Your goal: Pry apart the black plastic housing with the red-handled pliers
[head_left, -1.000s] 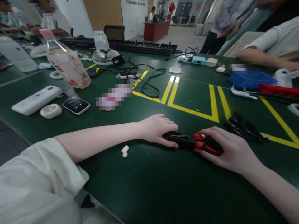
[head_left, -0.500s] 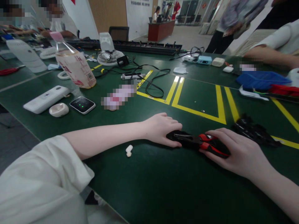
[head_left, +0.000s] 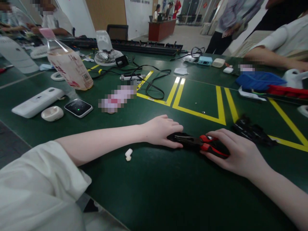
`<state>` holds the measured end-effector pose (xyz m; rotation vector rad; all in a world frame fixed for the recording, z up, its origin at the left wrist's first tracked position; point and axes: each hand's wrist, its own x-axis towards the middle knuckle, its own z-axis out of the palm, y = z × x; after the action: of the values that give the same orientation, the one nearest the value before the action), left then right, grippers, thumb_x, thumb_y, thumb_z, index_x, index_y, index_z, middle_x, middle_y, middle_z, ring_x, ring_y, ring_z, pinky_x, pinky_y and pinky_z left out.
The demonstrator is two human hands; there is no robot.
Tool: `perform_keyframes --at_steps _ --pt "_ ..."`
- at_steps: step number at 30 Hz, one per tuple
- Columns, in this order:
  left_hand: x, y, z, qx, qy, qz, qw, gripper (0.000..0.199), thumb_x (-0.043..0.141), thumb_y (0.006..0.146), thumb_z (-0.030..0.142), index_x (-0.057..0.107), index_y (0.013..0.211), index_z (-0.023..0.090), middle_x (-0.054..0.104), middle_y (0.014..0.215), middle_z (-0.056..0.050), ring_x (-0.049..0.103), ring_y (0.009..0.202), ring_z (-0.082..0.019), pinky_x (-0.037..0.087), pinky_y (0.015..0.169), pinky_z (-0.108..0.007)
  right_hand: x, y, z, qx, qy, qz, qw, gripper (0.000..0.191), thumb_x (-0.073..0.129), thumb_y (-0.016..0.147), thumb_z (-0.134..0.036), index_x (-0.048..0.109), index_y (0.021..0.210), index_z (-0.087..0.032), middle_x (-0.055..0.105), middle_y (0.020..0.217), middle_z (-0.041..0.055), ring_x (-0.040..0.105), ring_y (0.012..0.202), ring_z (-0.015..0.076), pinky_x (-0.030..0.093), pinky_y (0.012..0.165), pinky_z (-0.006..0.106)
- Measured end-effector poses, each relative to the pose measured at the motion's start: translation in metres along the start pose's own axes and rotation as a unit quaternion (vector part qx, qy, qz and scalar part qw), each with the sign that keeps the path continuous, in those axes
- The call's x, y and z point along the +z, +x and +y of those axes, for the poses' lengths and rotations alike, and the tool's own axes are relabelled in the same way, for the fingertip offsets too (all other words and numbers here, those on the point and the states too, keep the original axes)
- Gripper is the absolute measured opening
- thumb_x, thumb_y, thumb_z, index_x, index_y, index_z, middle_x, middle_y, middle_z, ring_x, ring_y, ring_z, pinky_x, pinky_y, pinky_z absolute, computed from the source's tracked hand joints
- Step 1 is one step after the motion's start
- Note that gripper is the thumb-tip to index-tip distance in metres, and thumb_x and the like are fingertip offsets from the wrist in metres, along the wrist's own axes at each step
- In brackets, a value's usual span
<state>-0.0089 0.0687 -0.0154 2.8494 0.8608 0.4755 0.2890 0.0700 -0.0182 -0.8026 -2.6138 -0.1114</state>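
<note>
My right hand is wrapped round the red and black handles of a pair of pliers, whose jaws point left. My left hand is closed on a black piece at the jaw end; its kind cannot be made out. The jaws lie against or over this dark piece, and I cannot tell whether they grip it. Both hands rest low over the green table. A pair of small white earbuds lies below my left wrist. To the right of the pliers is a crumpled-looking black part.
At left stand a drink bottle, a white power bank, an earbud case and a small black-faced device. A black cable and a fan lie farther back. A blue tray sits near another person's arm.
The whole view has shifted slightly, so things appear farther left. My hands keep the same hold on the pliers and the black piece.
</note>
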Motion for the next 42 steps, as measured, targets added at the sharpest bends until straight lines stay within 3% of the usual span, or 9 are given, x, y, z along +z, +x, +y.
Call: perform_keyframes --at_steps 7,14,21,27,42 --pt "0.001 0.0 0.002 -0.017 0.002 0.003 1.0 0.038 0.059 0.09 0.055 0.06 0.097 0.017 0.068 0.09 -0.002 0.062 0.08 -0.018 0.035 0.076 -0.03 0.0 0.001 -0.002 0.002 -0.004 0.008 1.0 0.038 0.065 0.084 -0.047 0.059 0.114 -0.023 0.068 0.102 0.0109 0.067 0.082 0.0273 0.057 0.062 0.042" --pt "0.002 -0.001 0.006 -0.046 0.032 0.01 0.998 0.038 0.059 0.089 0.056 0.061 0.094 0.018 0.069 0.091 -0.003 0.064 0.081 -0.019 0.036 0.076 -0.03 -0.005 0.006 -0.008 -0.025 -0.046 0.026 0.998 0.041 0.065 0.083 -0.049 0.06 0.107 -0.016 0.07 0.097 0.0134 0.068 0.079 0.0239 0.056 0.061 0.036" --pt "0.002 -0.001 0.005 -0.032 0.04 0.011 0.999 0.04 0.057 0.091 0.057 0.06 0.096 0.018 0.068 0.091 -0.002 0.064 0.082 -0.019 0.035 0.076 -0.031 -0.002 0.003 -0.006 -0.002 -0.025 0.018 1.0 0.04 0.063 0.084 -0.049 0.06 0.112 -0.021 0.069 0.101 0.0121 0.068 0.081 0.0263 0.057 0.063 0.04" --pt "0.003 -0.001 0.004 -0.032 0.041 0.006 0.999 0.04 0.055 0.092 0.057 0.06 0.097 0.018 0.068 0.091 -0.002 0.062 0.081 -0.019 0.036 0.077 -0.031 -0.005 0.006 -0.009 -0.008 -0.03 -0.003 1.0 0.042 0.064 0.085 -0.048 0.061 0.111 -0.015 0.069 0.099 0.0143 0.068 0.079 0.0245 0.057 0.063 0.037" --pt "0.002 -0.001 0.007 -0.05 0.047 0.016 0.998 0.041 0.057 0.089 0.059 0.061 0.093 0.018 0.068 0.089 -0.002 0.064 0.082 -0.019 0.036 0.077 -0.031 -0.006 0.008 -0.01 -0.008 -0.062 0.03 0.998 0.043 0.064 0.084 -0.05 0.061 0.112 -0.017 0.071 0.101 0.0147 0.069 0.085 0.0271 0.056 0.064 0.039"
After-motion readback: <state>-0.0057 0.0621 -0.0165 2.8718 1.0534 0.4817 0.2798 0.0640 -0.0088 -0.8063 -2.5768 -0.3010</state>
